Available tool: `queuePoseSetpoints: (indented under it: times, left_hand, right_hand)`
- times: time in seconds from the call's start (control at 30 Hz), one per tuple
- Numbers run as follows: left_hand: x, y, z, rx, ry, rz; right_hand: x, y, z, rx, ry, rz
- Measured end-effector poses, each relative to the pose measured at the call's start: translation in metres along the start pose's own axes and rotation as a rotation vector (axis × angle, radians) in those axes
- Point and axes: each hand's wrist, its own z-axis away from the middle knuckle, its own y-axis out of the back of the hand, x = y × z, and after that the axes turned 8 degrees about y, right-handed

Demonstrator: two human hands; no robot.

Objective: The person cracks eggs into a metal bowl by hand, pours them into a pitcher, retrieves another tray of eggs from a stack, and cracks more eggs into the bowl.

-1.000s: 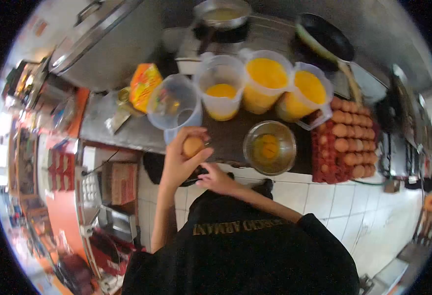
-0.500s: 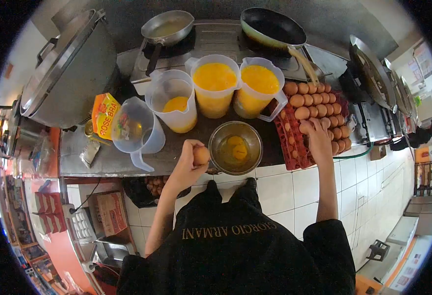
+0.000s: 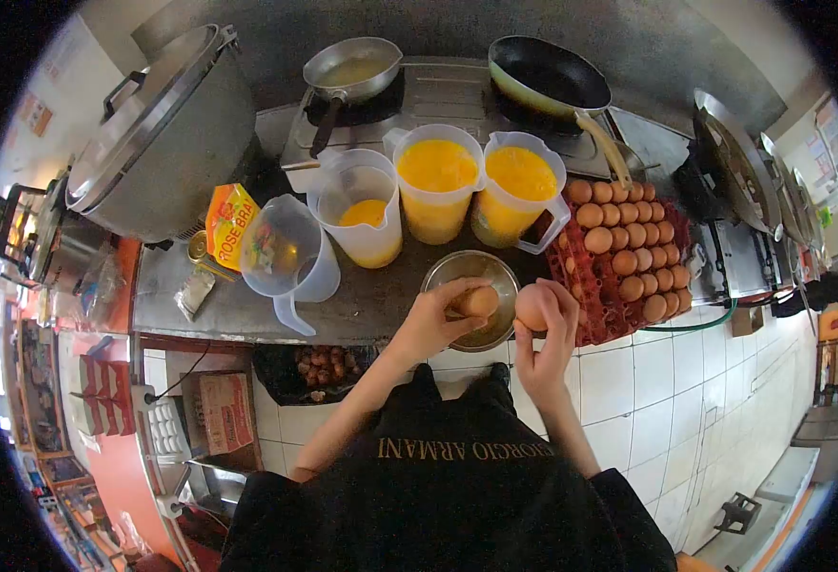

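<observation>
One brown egg [image 3: 533, 307] is out of the tray and in the right hand [image 3: 551, 355], held in the fingers at the bowl's 3 o'clock rim. The left hand [image 3: 427, 326] grips another egg [image 3: 480, 302] above the metal bowl [image 3: 476, 261], so both hands are occupied, close together but apart. Both eggs look rounded and smooth; the shells seem whole, though the fingers hide part of each. The bowl sits on the table [image 3: 381, 319], its contents mostly covered from view. From it, the red egg tray [image 3: 595, 319] lies towards 2 to 3 o'clock, and three jugs [image 3: 438, 205] of yellow liquid stand between 10 and 1 o'clock.
</observation>
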Motion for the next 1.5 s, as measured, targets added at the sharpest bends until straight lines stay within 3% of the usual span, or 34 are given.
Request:
queuePoseSetpoints:
  times: [0.1,0.17,0.23,0.33,0.37,0.43,0.5,0.57,0.6,0.67,0.7,0.77,0.9,1.1,1.5]
  left_hand:
    - [0.013,0.003,0.0,-0.058,0.088,0.0]
    - [0.013,0.002,0.001,-0.048,0.127,-0.096]
    - [0.008,0.002,-0.001,-0.051,0.107,-0.08]
    - [0.005,0.006,-0.004,-0.044,0.048,-0.062]
    - [0.004,0.007,-0.005,-0.039,0.004,-0.058]
    - [-0.001,0.009,-0.009,-0.047,-0.025,-0.077]
    - [-0.007,0.011,-0.012,-0.056,-0.049,-0.094]
    - [-0.011,0.012,-0.014,0.023,-0.263,-0.288]
    - [-0.012,0.013,-0.015,0.022,-0.262,-0.288]
    - [-0.01,0.014,-0.017,0.018,-0.25,-0.322]
    - [-0.006,0.014,-0.018,0.017,-0.249,-0.322]
    - [0.005,0.012,-0.018,0.003,-0.05,-0.048]
    - [-0.009,0.011,-0.024,0.015,0.011,-0.093]
    - [-0.022,0.013,-0.031,-0.014,-0.075,-0.09]
    - [-0.015,0.023,-0.04,-0.072,-0.247,-0.222]
  right_hand:
    - [-0.007,-0.013,0.007,0.102,-0.004,0.054]
    - [0.0,-0.023,0.011,-0.198,-0.007,0.163]
    - [0.002,-0.021,0.008,-0.174,-0.005,0.159]
    - [0.008,-0.026,0.008,0.093,-0.383,-0.448]
    - [0.013,-0.028,0.011,0.092,-0.384,-0.448]
    - [0.03,-0.025,0.018,-0.001,-0.651,-0.731]
    - [0.044,-0.028,0.026,-0.015,-0.6,-0.667]
    - [0.049,-0.026,0.023,-0.245,-0.692,-0.72]
    - [0.046,-0.026,0.017,-0.244,-0.694,-0.72]
    - [0.038,-0.026,0.001,-0.308,-0.454,-0.423]
    - [0.039,-0.027,0.0,-0.307,-0.456,-0.423]
    - [0.04,-0.028,-0.003,-0.343,-0.417,-0.382]
    - [0.045,-0.035,-0.001,-0.282,-0.341,-0.323]
    - [0.045,-0.032,-0.007,-0.374,-0.449,-0.235]
    - [0.055,-0.026,-0.005,-0.299,-0.191,-0.163]
